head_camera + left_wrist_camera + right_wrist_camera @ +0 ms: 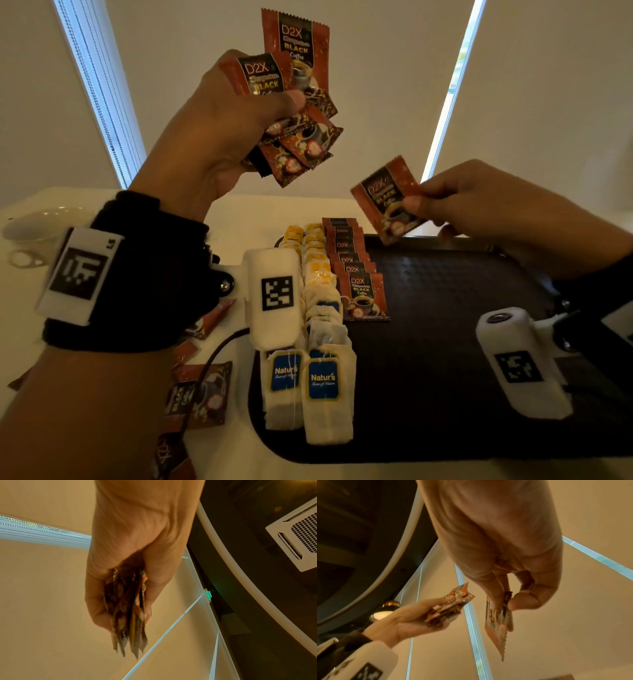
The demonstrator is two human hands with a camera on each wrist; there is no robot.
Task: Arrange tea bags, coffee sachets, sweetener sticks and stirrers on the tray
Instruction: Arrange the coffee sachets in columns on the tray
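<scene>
My left hand [239,113] is raised high above the table and grips a fanned bunch of red-brown coffee sachets [298,102]; the left wrist view shows the bunch of sachets [126,609] edge-on between fingers and thumb. My right hand [479,202] pinches a single coffee sachet [388,200] above the far edge of the dark tray [445,342]. In the right wrist view that single sachet [498,623] hangs from thumb and forefinger. On the tray's left side lie two rows of tea bags [323,342] and a row of overlapping coffee sachets [356,274].
Loose coffee sachets [198,394] lie on the white table left of the tray. A white cup [37,233] stands at the far left. The tray's middle and right are bare dark surface.
</scene>
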